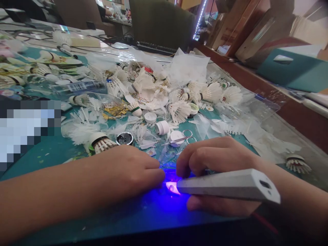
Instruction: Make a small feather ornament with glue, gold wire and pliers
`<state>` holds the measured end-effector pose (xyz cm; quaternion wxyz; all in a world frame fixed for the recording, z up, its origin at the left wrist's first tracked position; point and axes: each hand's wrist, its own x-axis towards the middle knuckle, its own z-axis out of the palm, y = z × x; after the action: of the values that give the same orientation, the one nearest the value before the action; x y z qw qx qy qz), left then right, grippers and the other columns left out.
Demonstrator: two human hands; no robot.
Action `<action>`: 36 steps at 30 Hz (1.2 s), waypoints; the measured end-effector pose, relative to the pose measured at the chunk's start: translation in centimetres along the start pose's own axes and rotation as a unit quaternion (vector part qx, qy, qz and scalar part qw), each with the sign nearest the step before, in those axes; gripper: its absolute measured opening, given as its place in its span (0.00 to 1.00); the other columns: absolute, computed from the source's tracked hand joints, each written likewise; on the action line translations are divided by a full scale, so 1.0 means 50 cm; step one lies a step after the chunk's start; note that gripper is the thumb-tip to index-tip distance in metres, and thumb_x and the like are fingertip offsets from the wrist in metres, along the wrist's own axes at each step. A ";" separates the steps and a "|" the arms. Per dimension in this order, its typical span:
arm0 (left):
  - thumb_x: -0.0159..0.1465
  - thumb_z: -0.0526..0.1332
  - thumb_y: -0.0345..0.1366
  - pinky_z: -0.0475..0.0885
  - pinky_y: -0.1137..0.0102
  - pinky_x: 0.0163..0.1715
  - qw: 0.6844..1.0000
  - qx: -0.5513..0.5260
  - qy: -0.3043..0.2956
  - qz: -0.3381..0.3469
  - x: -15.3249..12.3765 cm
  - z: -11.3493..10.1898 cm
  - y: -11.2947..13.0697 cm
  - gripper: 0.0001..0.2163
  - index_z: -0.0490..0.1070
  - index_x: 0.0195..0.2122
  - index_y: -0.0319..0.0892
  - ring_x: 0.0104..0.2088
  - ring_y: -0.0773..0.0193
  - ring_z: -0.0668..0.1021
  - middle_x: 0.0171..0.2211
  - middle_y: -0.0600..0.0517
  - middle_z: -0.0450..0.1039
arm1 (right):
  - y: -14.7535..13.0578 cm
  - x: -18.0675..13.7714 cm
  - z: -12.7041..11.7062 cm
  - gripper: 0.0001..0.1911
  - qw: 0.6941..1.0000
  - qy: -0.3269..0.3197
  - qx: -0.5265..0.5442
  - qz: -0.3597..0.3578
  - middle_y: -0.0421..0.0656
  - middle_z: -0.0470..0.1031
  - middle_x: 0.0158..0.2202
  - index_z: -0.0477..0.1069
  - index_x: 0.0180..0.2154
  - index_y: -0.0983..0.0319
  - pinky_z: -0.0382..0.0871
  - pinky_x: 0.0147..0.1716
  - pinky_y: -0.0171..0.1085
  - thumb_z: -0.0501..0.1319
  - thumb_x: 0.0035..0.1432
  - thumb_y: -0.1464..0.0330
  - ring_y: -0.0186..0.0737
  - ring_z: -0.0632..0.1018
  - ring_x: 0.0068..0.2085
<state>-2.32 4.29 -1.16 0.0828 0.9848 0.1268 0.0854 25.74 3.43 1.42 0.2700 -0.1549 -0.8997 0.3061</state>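
Pale lamp [222, 187] gripped in right hand [228, 155], four o'clock, small violet-lit piece [172, 187] at six, curled left hand [138, 167] at seven, hold unclear, cluttered green mat [51, 157], dark panel [161, 25] at twelve, dark-filled pot [124, 138] at eight, gold flakes [116, 111] in clear plastic [110, 100] at nine

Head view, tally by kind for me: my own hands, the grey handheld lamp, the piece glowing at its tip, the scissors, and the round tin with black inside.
Own hands: 2 (left hand, right hand)
Grey lamp: 1
Glowing piece: 1
Pair of scissors: 1
Black-filled tin: 1
Total: 6
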 end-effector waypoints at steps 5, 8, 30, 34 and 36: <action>0.71 0.56 0.20 0.55 0.60 0.25 0.999 0.049 0.016 -0.008 0.007 0.013 0.008 0.14 0.73 0.32 0.46 0.24 0.58 0.74 0.27 0.54 0.77 | -0.001 0.003 -0.005 0.14 1.000 0.017 0.004 -0.021 0.42 0.82 0.38 0.70 0.41 0.58 0.75 0.31 0.31 0.75 0.67 0.65 0.34 0.81 0.35; 0.72 0.59 0.22 0.56 0.61 0.24 0.998 0.066 0.022 -0.006 0.009 0.012 0.011 0.14 0.72 0.31 0.46 0.23 0.60 0.74 0.26 0.55 0.77 | 0.000 0.009 -0.008 0.13 0.998 0.029 0.018 -0.047 0.42 0.81 0.37 0.70 0.40 0.58 0.74 0.31 0.31 0.74 0.67 0.66 0.35 0.81 0.34; 0.74 0.58 0.23 0.52 0.60 0.26 0.996 0.063 0.042 -0.056 -0.035 0.012 0.012 0.13 0.71 0.33 0.47 0.23 0.61 0.70 0.25 0.56 0.71 | -0.004 0.009 -0.015 0.13 0.999 0.032 -0.005 -0.032 0.42 0.83 0.36 0.70 0.39 0.59 0.76 0.32 0.31 0.75 0.67 0.67 0.34 0.81 0.34; 0.74 0.58 0.25 0.51 0.60 0.26 0.996 0.053 0.041 -0.059 -0.034 0.016 0.015 0.13 0.71 0.33 0.47 0.23 0.61 0.70 0.25 0.56 0.72 | -0.001 0.012 -0.019 0.13 0.998 0.016 -0.028 -0.045 0.44 0.83 0.37 0.70 0.40 0.60 0.78 0.35 0.32 0.74 0.67 0.68 0.36 0.83 0.37; 0.75 0.58 0.25 0.51 0.61 0.25 0.995 0.049 0.045 -0.069 -0.032 0.017 0.015 0.14 0.69 0.31 0.46 0.23 0.62 0.69 0.24 0.57 0.70 | 0.000 0.013 -0.019 0.13 0.998 0.016 -0.031 -0.045 0.44 0.83 0.38 0.70 0.40 0.60 0.79 0.36 0.32 0.74 0.67 0.68 0.36 0.84 0.37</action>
<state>-3.52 3.01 -2.10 0.0348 0.9716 0.2021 0.1179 25.74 4.17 2.30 0.2926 -0.1275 -0.9105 0.2630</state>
